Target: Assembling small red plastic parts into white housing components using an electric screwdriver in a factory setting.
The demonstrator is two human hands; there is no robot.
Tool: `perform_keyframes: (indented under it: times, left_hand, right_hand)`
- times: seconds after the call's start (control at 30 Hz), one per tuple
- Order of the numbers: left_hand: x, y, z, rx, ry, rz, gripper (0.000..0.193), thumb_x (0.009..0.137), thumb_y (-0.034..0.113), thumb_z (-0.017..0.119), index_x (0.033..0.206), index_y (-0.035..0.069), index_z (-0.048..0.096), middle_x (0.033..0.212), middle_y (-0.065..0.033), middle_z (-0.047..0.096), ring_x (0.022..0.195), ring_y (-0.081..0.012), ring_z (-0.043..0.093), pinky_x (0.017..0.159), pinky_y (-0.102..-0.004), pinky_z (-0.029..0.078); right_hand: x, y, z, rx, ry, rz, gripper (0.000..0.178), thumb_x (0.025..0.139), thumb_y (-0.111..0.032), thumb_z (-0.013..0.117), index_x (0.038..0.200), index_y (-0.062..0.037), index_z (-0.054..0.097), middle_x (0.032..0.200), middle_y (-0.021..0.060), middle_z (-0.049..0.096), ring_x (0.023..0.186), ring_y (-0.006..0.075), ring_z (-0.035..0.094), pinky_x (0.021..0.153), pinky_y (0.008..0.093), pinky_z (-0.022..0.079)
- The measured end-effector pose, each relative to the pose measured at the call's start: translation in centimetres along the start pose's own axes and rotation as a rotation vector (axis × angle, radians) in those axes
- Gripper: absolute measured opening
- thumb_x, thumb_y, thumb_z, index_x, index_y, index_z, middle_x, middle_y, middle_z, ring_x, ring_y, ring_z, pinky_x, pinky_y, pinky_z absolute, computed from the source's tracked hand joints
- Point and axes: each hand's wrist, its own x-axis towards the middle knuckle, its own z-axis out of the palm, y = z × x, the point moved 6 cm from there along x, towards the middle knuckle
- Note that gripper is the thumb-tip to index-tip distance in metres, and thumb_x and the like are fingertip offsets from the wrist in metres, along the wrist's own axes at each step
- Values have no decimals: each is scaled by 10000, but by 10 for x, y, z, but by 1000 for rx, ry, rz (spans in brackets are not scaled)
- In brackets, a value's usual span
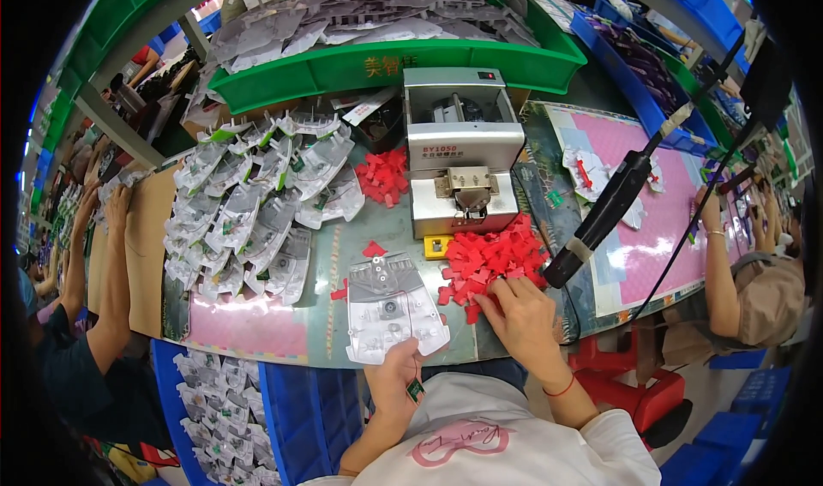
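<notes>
My left hand [396, 375] is closed on the near edge of a white and grey plastic housing [390, 310], which lies tilted over the table's front edge. A thin wire runs from the housing to a small green circuit board [416, 391] hanging beside my left fingers. My right hand [523, 319] reaches into the near side of a pile of small red plastic pieces [493, 259]. Its fingers are bent and pinched at a red piece [471, 314]; the fingertips are partly hidden. A few loose red pieces [374, 249] lie beside the housing.
A silver screw-feeding machine [463, 152] stands behind the pile. Stacked housings [257, 203] cover the left side. A black electric screwdriver [600, 216] hangs at right. Behind is a green bin [326, 75]; a blue crate [309, 417] stands below left. People work on both sides.
</notes>
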Motion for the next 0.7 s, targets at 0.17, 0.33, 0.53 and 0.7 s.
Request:
perform_keyframes:
  times: [0.17,0.33,0.53,0.7]
  left_hand:
    - [-2,-1,0,-12,-15,-2,483,749,31,466,1212,-26,341,1084,-208,524,966,-324,561,734,-405,521]
    - [-1,-12,-6,-54,90,-48,345,728,-14,547,1061,12,462,902,-95,558,740,-185,568,589,-299,462]
    - [-10,-17,-5,156,204,-110,175,715,52,635,865,45,546,679,9,537,529,-56,456,431,-203,311]
    - [-11,-12,0,115,151,51,130,721,33,627,819,33,543,660,13,527,517,-52,442,434,-211,309]
  right_hand:
    - [-1,-3,-7,90,35,-41,138,688,-92,668,725,-30,550,629,87,500,570,235,505,488,328,391]
    - [0,-4,-33,346,54,32,120,675,-10,660,768,-13,584,653,87,532,557,234,507,491,312,405]
    - [10,-36,-51,474,113,-199,179,624,77,652,783,16,598,708,105,594,612,227,568,536,290,445]
    - [12,-61,-49,487,104,-353,213,593,106,648,782,14,611,722,106,593,613,239,577,534,292,451]
